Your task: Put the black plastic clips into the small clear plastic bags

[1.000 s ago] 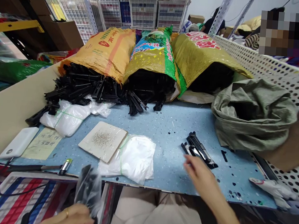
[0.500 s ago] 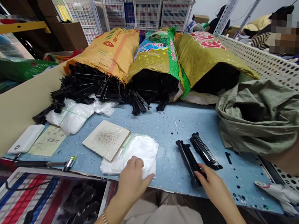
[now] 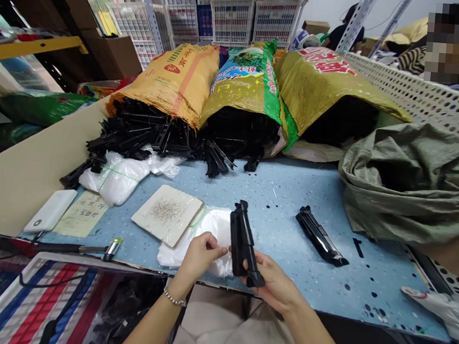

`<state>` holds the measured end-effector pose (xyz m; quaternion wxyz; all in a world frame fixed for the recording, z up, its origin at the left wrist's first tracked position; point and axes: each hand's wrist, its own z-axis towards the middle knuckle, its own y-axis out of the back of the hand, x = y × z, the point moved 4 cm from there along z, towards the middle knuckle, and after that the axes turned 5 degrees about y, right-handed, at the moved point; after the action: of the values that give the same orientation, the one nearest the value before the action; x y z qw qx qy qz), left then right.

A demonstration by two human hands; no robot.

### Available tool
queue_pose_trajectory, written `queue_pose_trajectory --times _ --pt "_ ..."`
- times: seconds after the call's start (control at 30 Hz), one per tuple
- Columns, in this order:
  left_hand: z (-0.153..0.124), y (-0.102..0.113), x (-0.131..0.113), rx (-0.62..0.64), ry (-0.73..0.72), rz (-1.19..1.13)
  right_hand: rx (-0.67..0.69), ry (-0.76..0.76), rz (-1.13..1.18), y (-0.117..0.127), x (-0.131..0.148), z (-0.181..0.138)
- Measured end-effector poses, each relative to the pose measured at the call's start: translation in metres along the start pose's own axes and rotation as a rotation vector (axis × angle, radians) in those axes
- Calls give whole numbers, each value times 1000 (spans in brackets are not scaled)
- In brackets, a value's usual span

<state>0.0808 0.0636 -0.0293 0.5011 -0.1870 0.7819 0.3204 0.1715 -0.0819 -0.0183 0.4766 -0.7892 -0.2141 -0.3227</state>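
My right hand [image 3: 274,281] grips a long black plastic part [image 3: 243,242], raised and tilted above the table's front edge. Close to its left side, my left hand [image 3: 203,254] is closed in a pinch at the edge of a thin plastic bag; the film between the fingertips is hard to make out. Below that hand lies a stack of clear plastic bags [image 3: 177,255], partly covered by a square pale board [image 3: 166,215] with a speckled middle. A second black plastic part [image 3: 322,237] rests on the blue table to the right.
Sacks spill black parts [image 3: 137,133] at the back. A grey-green sack [image 3: 405,207] gapes at the right, beside a white glove [image 3: 437,310]. On the left are a bundle of bags [image 3: 120,179], a white power bank [image 3: 51,211], a note [image 3: 83,213] and a hammer [image 3: 112,248].
My right hand has lifted one black part off the table and brought it left. My left hand, spread over the bag stack before, has closed into a pinch.
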Motion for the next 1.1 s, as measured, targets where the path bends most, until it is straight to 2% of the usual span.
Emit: queue_pose_trajectory --times 0.13,0.3,0.43,0.63,0.8,0.87,1.0,1.1 --pt "-2 1 -2 25 12 -92 22 -4 -5 -10 -9 25" --pt "-6 21 0 75 56 -219 -60 36 -48 4 -3 29" --pt "-7 21 4 20 56 -259 -118 95 -71 6 6 12" --pt "-7 2 3 -8 -9 -224 -3 53 -49 -17 -2 11" --pt "-18 23 4 -73 -50 -209 -78 67 -24 -1 -6 25" --pt "-24 31 2 -132 -123 -142 -104 69 -37 5 -4 26" --pt "-32 27 -8 -191 -375 274 -181 130 -42 8 8 11" --pt "-28 18 -10 -118 -366 348 -134 51 72 6 4 -16"
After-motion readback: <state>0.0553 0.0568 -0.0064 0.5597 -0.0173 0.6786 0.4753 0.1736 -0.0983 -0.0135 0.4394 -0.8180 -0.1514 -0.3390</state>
